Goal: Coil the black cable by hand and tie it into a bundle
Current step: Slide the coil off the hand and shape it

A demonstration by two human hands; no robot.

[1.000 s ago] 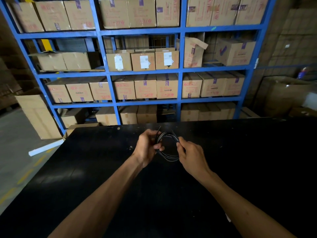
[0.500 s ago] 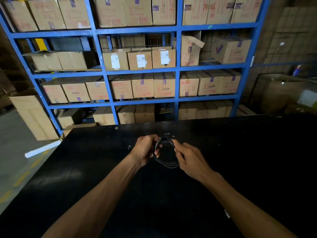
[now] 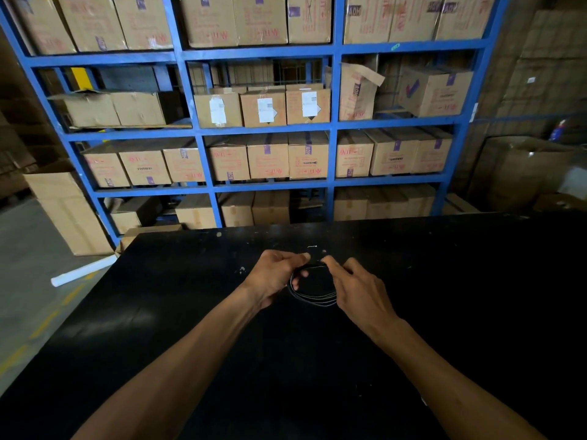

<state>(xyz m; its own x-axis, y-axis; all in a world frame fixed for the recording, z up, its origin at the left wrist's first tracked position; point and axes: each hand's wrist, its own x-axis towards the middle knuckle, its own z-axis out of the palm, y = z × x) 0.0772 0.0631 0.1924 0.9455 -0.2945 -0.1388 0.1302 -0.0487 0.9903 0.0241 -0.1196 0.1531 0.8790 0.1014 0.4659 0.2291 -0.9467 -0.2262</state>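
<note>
In the middle of the frame, above the black table, two hands hold one black cable wound in a small ring of a few loops, the left hand pinching its left side and the right hand pinching its top right.
</note>
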